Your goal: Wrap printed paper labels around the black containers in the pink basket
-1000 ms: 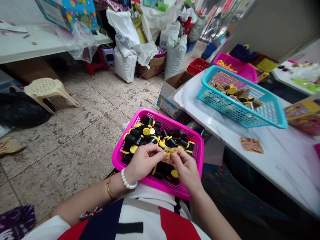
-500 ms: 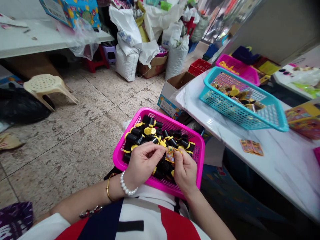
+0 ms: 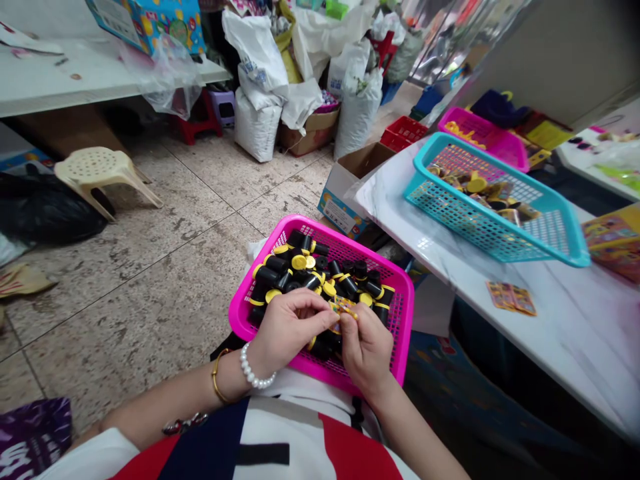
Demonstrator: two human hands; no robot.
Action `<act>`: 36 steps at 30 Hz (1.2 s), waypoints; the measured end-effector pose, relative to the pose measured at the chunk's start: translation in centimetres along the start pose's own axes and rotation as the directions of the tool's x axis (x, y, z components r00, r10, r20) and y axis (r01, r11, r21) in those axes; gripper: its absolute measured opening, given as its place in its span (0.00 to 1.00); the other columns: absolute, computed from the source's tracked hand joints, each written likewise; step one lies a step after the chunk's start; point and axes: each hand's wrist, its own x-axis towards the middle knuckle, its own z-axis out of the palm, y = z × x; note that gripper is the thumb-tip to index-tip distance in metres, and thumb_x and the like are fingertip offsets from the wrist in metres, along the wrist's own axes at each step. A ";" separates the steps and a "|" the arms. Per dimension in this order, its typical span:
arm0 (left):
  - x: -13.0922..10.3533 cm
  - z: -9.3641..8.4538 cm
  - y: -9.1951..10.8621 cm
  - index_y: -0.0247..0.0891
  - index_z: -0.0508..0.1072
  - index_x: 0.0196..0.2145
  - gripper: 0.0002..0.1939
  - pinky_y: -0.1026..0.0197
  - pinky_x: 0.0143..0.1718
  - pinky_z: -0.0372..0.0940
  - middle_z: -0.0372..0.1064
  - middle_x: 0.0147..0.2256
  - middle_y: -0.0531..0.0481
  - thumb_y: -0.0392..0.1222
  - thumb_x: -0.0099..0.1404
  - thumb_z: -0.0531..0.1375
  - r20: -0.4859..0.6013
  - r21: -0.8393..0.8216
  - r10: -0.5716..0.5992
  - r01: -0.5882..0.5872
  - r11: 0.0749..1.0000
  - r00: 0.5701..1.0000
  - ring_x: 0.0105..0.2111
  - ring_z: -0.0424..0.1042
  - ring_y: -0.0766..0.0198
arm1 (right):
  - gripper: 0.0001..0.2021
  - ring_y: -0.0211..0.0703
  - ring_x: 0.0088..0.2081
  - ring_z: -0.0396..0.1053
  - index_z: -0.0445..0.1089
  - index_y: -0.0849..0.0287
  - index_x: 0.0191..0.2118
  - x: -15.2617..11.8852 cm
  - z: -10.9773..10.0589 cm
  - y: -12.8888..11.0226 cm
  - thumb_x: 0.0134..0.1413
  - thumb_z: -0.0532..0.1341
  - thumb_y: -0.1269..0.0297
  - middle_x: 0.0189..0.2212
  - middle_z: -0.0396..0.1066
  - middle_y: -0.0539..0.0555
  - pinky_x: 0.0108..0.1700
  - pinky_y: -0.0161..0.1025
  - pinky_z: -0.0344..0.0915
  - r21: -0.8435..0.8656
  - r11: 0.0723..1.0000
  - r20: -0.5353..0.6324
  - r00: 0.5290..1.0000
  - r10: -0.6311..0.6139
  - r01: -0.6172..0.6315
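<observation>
A small colourful printed sticker (image 3: 343, 305), mostly orange and yellow, is pinched between my two hands. My left hand (image 3: 295, 327), with a pearl bracelet at its wrist, grips the left edge between thumb and fingertips. My right hand (image 3: 369, 343) is closed on the right side, its thumb on top. Both hands are over a pink plastic basket (image 3: 407, 333) at my lap. In the basket lie several short black cylinders (image 3: 270, 275) with yellow rims or caps, heaped loosely. The fingers partly hide the sticker and the pieces beneath.
On the marbled table (image 3: 440, 247) to the right stands a turquoise basket (image 3: 500, 240) of brown and yellow pieces. Printed sticker sheets (image 3: 511, 298) lie beside it. An open carton (image 3: 345, 197) stands behind the pink basket. A cream stool (image 3: 100, 167) is on the floor at left.
The sticker has tipped from facing me to a flatter, more edge-on angle between my fingers. My hands stay close together, and the whole view has shifted slightly.
</observation>
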 end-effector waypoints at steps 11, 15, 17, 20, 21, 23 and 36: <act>0.0 -2.0 -0.5 0.34 0.71 0.32 0.13 0.72 0.11 0.49 0.69 0.21 0.54 0.47 0.57 0.65 0.028 -0.194 -0.195 0.197 0.961 0.980 0.11 0.58 0.76 | 0.08 0.40 0.31 0.65 0.69 0.57 0.35 3.6 -0.2 0.8 0.63 0.53 0.68 0.29 0.67 0.51 0.34 0.37 0.62 0.166 0.977 0.198 0.975 0.104 -0.138; 0.6 -3.5 0.0 0.33 0.72 0.37 0.15 0.73 0.10 0.45 0.71 0.22 0.52 0.46 0.55 0.66 0.018 -0.305 -0.251 0.244 0.921 0.968 0.10 0.57 0.78 | 0.16 0.48 0.48 0.66 0.67 0.52 0.52 6.6 0.4 2.9 0.58 0.59 0.67 0.49 0.69 0.56 0.51 0.46 0.62 0.092 0.996 0.423 0.905 -0.047 0.008; 0.9 -4.1 0.3 0.33 0.72 0.35 0.15 0.74 0.10 0.41 0.67 0.18 0.55 0.46 0.55 0.67 0.019 -0.359 -0.280 0.268 0.894 0.960 0.09 0.55 0.78 | 0.12 0.48 0.46 0.66 0.69 0.53 0.48 7.1 0.8 3.5 0.58 0.60 0.67 0.44 0.71 0.56 0.49 0.47 0.63 0.049 0.997 0.469 0.880 -0.074 0.058; 1.2 -4.8 0.7 0.34 0.70 0.33 0.15 0.74 0.10 0.37 0.63 0.13 0.57 0.46 0.53 0.67 0.014 -0.420 -0.287 0.266 0.868 0.958 0.09 0.51 0.78 | 0.10 0.48 0.43 0.66 0.68 0.54 0.45 7.1 1.4 3.6 0.57 0.60 0.68 0.40 0.72 0.55 0.46 0.46 0.64 0.005 0.997 0.461 0.884 -0.071 0.077; 1.3 -4.9 0.8 0.35 0.70 0.32 0.15 0.74 0.10 0.37 0.63 0.13 0.57 0.45 0.53 0.68 0.008 -0.438 -0.288 0.262 0.860 0.958 0.09 0.51 0.78 | 0.11 0.48 0.43 0.65 0.67 0.54 0.46 7.0 1.5 3.5 0.57 0.60 0.68 0.41 0.71 0.55 0.46 0.46 0.64 0.002 0.997 0.468 0.881 -0.067 0.074; 1.4 -5.1 1.1 0.35 0.68 0.31 0.16 0.75 0.10 0.37 0.63 0.14 0.57 0.44 0.51 0.69 -0.016 -0.472 -0.288 0.246 0.847 0.958 0.09 0.52 0.78 | 0.12 0.47 0.42 0.65 0.66 0.54 0.47 6.8 1.6 3.4 0.56 0.60 0.69 0.42 0.70 0.55 0.46 0.46 0.64 0.002 0.999 0.495 0.868 -0.043 0.048; 2.1 -3.8 0.1 0.33 0.70 0.35 0.16 0.74 0.09 0.38 0.67 0.19 0.56 0.42 0.53 0.68 -0.001 -0.449 -0.291 0.259 0.855 0.957 0.09 0.57 0.78 | 0.13 0.42 0.34 0.73 0.68 0.51 0.45 5.4 -2.3 1.9 0.52 0.66 0.65 0.38 0.72 0.52 0.35 0.40 0.73 0.673 0.618 0.312 0.914 0.259 -0.405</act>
